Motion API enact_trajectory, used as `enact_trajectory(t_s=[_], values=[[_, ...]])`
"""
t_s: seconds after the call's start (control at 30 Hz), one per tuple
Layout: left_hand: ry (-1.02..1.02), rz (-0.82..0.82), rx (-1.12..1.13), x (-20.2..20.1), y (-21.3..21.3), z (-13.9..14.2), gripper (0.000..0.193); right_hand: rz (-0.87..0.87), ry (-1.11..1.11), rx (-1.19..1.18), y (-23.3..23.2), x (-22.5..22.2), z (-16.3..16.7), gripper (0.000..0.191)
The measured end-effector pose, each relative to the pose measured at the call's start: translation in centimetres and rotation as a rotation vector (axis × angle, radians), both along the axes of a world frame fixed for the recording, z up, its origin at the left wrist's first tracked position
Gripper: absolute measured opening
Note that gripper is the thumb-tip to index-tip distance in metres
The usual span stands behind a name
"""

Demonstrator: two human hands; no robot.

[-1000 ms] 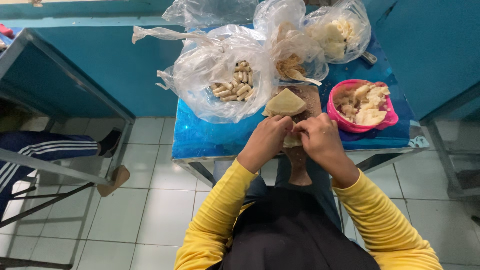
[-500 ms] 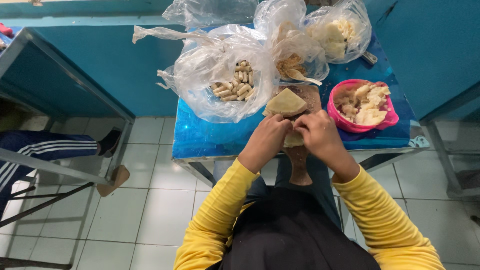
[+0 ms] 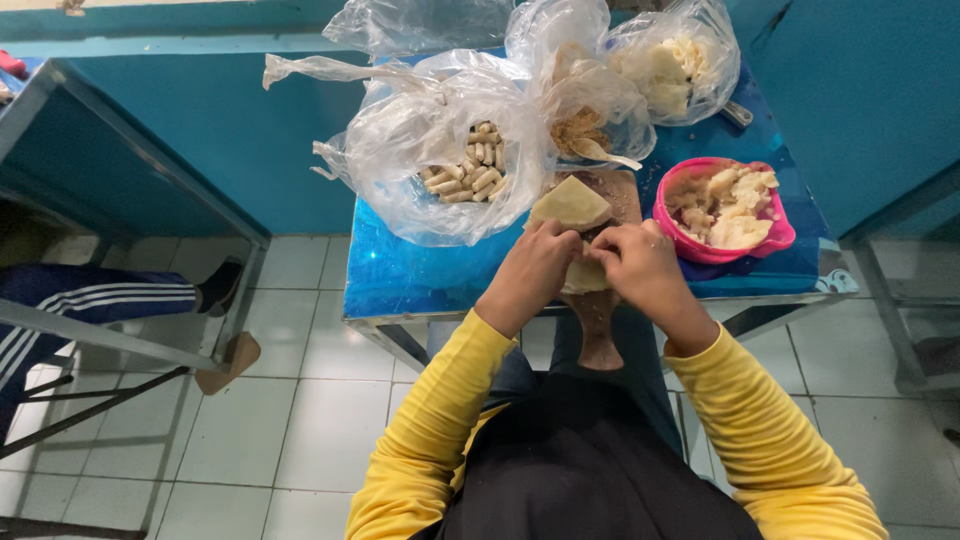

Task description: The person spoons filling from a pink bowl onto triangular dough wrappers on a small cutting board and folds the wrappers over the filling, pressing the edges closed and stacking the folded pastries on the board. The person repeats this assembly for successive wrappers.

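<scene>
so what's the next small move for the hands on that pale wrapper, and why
Probably finish rolling it shut. Both the left hand and right hand pinch a pale folded dough wrapper over the brown wooden board, and a clear plastic bag of finished pale rolls sits just beyond. How far the fold has got is hidden by the fingers.

Seated person in yellow sleeves | left hand and right hand pinch a pale wrapper together over a wooden board | stacked wrappers just beyond | pink bowl of filling at right | clear bag of finished rolls at left | blue table
</scene>
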State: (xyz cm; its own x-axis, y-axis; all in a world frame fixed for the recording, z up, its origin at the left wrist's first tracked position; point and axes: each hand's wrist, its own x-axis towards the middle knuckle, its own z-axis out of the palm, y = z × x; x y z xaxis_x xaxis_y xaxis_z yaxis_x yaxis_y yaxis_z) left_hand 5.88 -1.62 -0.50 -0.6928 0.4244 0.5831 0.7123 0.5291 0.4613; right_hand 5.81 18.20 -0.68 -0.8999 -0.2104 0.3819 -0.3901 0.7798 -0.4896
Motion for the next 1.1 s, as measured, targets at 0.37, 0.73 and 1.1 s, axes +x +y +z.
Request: enact_trajectory(t_s=[0.37,0.73,1.1], values=[[-0.083,0.001,-0.041,0.2,0.0,0.4,0.006,0.043,0.072,0.065,-0.2,0.6,-0.3,0.012],[-0.018,0.049,-0.055,-0.8,0.2,-0.5,0.011,-0.061,0.144,0.148,-0.9,0.4,0.1,0.006],[-0.046,0.022,-0.028,-0.6,0.2,-0.2,0.015,0.001,0.118,0.128,-1.0,1.2,0.8,0.012]])
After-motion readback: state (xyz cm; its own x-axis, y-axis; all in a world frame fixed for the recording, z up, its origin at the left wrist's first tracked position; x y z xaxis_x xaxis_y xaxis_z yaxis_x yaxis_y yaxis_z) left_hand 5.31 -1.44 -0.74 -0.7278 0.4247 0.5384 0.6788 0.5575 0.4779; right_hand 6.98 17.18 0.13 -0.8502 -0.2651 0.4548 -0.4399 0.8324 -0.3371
